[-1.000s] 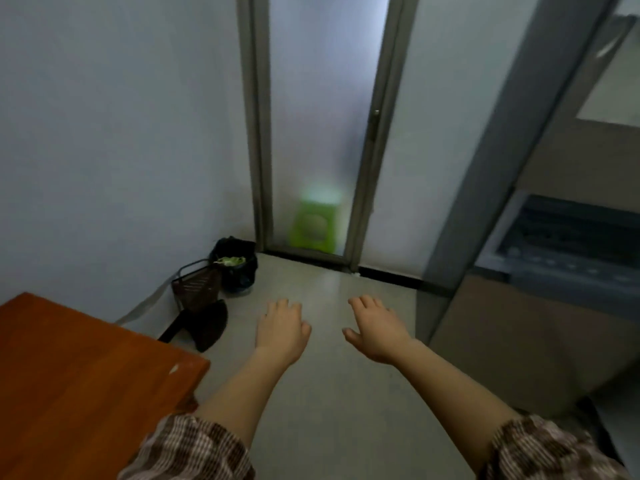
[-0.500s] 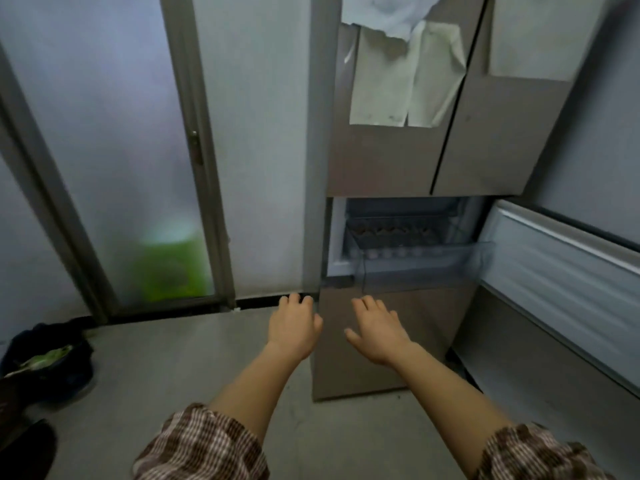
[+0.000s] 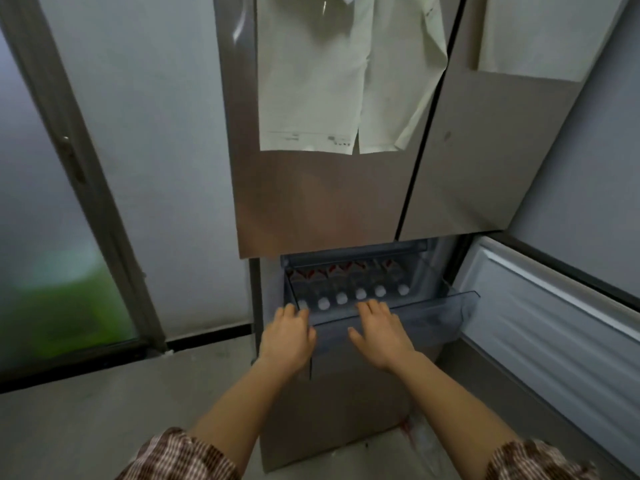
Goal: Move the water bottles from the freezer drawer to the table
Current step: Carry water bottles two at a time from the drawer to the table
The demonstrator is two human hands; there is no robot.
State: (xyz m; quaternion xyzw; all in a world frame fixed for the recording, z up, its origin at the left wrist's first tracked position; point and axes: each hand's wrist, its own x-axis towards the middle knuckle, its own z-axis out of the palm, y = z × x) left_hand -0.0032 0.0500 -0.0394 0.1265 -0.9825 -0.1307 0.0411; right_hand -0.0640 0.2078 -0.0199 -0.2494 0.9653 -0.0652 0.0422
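A clear plastic freezer drawer (image 3: 436,311) stands pulled out of the fridge. Inside lie several water bottles (image 3: 360,284) in a row, white caps toward me, red-and-white labels behind. My left hand (image 3: 287,337) reaches over the drawer's front left corner, palm down, fingers spread, holding nothing. My right hand (image 3: 379,336) hovers at the drawer's front rim near the middle, also flat and empty. Both hands' fingertips are just short of the caps. The table is out of view.
The freezer door (image 3: 554,337) hangs open on the right. Closed upper fridge doors (image 3: 332,195) carry taped papers. A frosted sliding door (image 3: 69,209) is on the left. Grey floor (image 3: 104,410) lies below.
The view swung from the table and sliding door to face the fridge and came closer. Both hands advanced from mid-air to the front rim of the freezer drawer.
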